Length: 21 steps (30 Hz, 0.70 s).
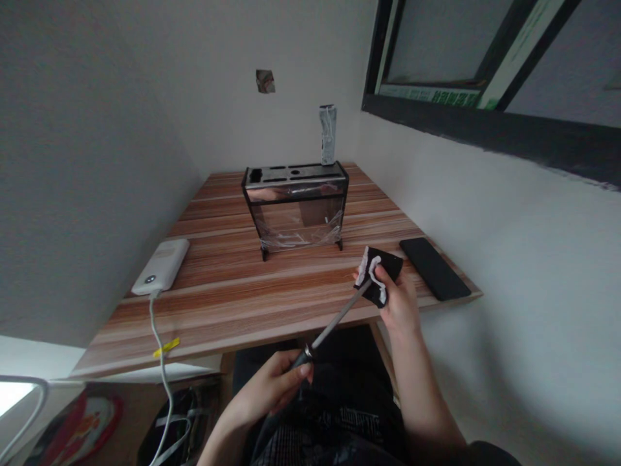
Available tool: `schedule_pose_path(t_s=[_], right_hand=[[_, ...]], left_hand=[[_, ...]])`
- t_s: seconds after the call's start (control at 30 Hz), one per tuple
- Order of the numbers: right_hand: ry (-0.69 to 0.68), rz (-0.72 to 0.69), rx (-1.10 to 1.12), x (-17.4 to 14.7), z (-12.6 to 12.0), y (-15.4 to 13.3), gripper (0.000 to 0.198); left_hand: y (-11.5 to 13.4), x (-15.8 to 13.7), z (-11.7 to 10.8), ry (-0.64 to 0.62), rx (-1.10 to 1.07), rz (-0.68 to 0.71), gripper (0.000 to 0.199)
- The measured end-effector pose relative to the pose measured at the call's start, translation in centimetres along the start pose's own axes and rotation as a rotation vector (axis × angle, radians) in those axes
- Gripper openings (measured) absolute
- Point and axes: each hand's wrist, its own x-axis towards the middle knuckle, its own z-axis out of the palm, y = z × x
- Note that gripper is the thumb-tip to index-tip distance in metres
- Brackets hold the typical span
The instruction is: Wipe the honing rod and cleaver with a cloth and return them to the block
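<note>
Head view: one slim metal rod (338,321), slanting from lower centre of the frame toward centre right. Left hand (280,383), lower centre: grip closed round the rod's dark handle (303,358). Right hand (398,301), right of centre: grip pinching a black-and-white cloth (389,261) at the rod's upper end; whether the cloth wraps fully round, I cannot tell. Wood-grained surface (218,314) beyond, bearing: one upright, clear-fronted holder (295,223), mid-frame; one black phone (434,268), right; one white power bank (162,262), left, pale cable (158,333) trailing down over the near edge.
</note>
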Motion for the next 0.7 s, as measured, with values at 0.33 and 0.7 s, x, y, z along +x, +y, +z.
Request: schedule_pose_path(t_s=[0.33,0.7], right_hand=[[0.114,-0.049,0.051,-0.1,0.3,0.9,0.033],[-0.015,0.073,0.02,-2.2,2.8,2.8,0.038]], left_hand=[[0.0,-0.2,-0.4,-0.026,0.035,-0.027,0.054],[0.1,0.4,0.1,0.02,-0.048,0.004,0.049]])
